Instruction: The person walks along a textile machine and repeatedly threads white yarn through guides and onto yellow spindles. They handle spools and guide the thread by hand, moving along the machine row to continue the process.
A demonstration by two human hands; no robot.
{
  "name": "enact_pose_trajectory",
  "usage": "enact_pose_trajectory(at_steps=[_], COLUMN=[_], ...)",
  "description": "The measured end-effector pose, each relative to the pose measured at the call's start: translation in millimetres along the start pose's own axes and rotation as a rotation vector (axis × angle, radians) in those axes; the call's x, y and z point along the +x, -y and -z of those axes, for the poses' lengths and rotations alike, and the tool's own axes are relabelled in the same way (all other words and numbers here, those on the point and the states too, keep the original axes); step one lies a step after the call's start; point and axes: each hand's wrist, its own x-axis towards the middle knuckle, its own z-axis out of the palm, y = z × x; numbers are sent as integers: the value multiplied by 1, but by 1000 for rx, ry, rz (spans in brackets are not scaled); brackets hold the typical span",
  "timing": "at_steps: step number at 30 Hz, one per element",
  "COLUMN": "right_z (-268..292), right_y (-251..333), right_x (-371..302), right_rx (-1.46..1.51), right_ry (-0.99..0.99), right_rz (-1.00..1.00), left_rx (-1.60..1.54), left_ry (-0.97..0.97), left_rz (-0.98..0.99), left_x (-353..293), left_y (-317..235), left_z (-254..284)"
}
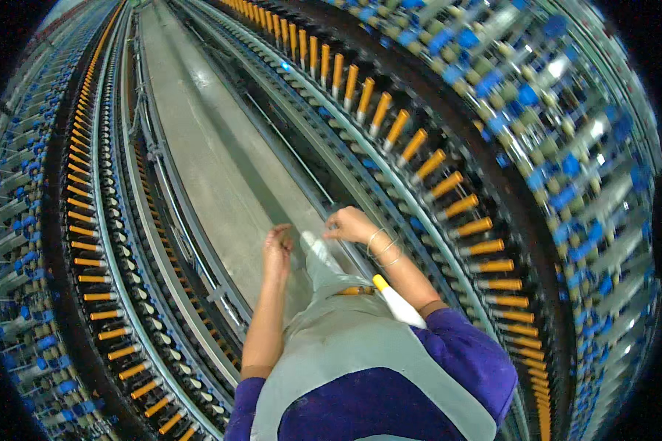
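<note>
My left hand is raised in front of my apron, its fingers curled inward. Across a small gap, my right hand is bent at the wrist, its fingertips drawn together and pointing down. Whatever either hand pinches is too fine or too hidden to make out. Between and just below them shows a pale, streaked white shape, whose kind is unclear. A white tapered bobbin with a yellow end rests against my grey apron, beside my right forearm.
Long spinning frames curve along both sides of a grey aisle floor. Rows of orange tubes stand on the right frame, more orange tubes on the left. Blue and pale parts crowd above. Metal rails edge the aisle.
</note>
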Motion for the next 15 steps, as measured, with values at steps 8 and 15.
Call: enact_pose_trajectory(at_steps=[8,15], right_z=[51,92], right_y=[16,-30], right_x=[254,385], right_rx=[766,690], right_ry=[85,-316], right_rz=[184,16], left_rx=[396,987], left_ry=[-60,267], left_rz=[-241,-203], left_x=[196,381], left_y=[-180,-206], left_z=[28,9])
